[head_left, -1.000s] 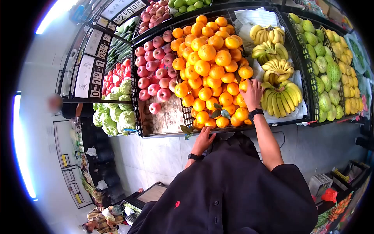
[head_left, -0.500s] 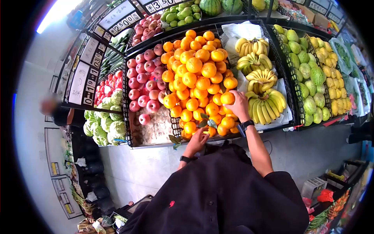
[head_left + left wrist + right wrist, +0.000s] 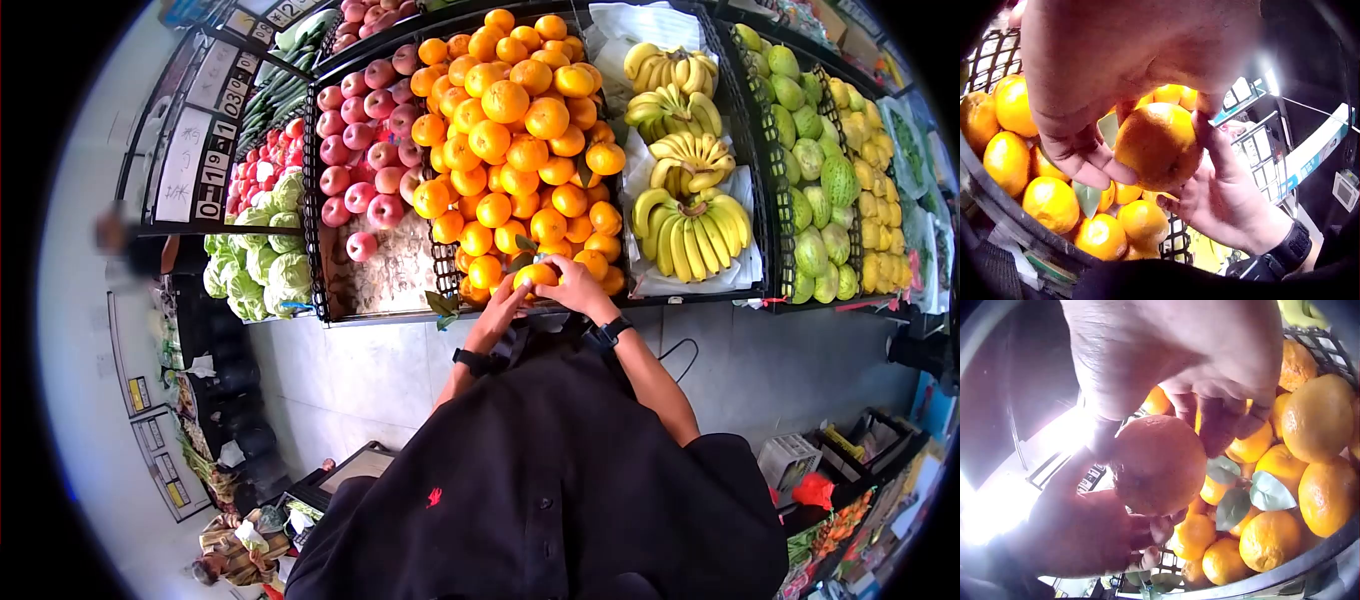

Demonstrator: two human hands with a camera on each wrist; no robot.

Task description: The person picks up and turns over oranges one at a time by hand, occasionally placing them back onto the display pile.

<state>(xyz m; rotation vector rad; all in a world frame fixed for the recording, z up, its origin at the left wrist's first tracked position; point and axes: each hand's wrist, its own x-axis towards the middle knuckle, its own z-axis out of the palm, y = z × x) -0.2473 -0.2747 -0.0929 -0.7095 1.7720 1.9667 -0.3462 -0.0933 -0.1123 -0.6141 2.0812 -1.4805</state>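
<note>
Between both hands is one orange point(image 3: 536, 275), held above the front edge of the piled oranges point(image 3: 500, 180). My right hand point(image 3: 582, 291) grips it from the right, its fingers curled round the fruit. From the left, my left hand point(image 3: 503, 310) has its thumb and fingers against the same orange. In the left wrist view the held orange point(image 3: 1157, 147) shows a dark spot low on its skin, with the right hand point(image 3: 1225, 203) just beneath. Green leaves point(image 3: 1241, 494) lie among the oranges below the hands in the right wrist view.
Red apples point(image 3: 375, 130) fill the crate left of the oranges, with bare cardboard point(image 3: 400, 275) at its front. Bananas point(image 3: 690, 235) lie on white sheets to the right, then green melons point(image 3: 810, 200). A black crate rim point(image 3: 1029, 225) runs along the front.
My right hand took an orange from the pile's right side and brought it left and toward the body. The left hand moved from the crate's front edge onto that orange.
</note>
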